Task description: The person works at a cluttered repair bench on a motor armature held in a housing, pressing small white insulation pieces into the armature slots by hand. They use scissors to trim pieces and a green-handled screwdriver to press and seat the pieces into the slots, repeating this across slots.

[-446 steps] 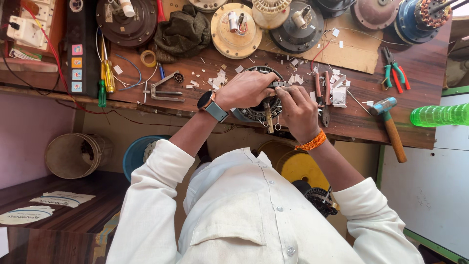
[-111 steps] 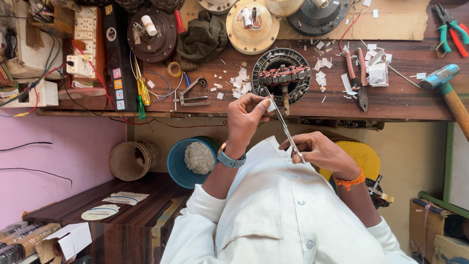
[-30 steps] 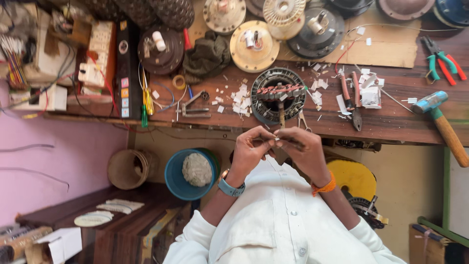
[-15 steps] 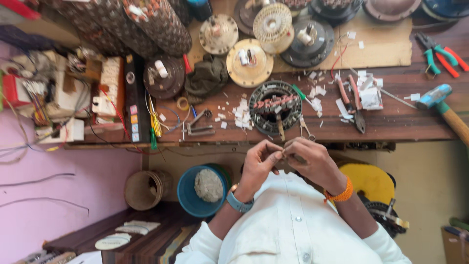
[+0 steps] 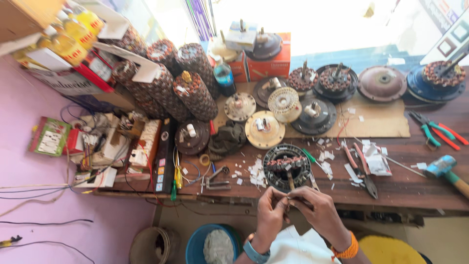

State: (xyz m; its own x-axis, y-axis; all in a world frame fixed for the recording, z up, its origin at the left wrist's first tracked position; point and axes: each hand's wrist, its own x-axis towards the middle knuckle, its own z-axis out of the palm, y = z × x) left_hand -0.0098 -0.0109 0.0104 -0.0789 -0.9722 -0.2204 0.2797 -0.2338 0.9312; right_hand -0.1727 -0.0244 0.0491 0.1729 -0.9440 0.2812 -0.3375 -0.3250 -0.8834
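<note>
Since half a second ago our view has tilted up to take in more bench, and our left hand (image 5: 270,211) and right hand (image 5: 320,213) stay pinched together on a small strip just below the wound stator (image 5: 287,166). We should keep that pinch steady. The blue tub (image 5: 196,244) holds a grey lump; the brown bucket's (image 5: 146,243) contents we cannot tell.

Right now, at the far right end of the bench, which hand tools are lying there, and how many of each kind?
Pliers with green handles: 1
Pliers with red handles: 1
Hammer with a blue head: 1
Total: 3
</note>
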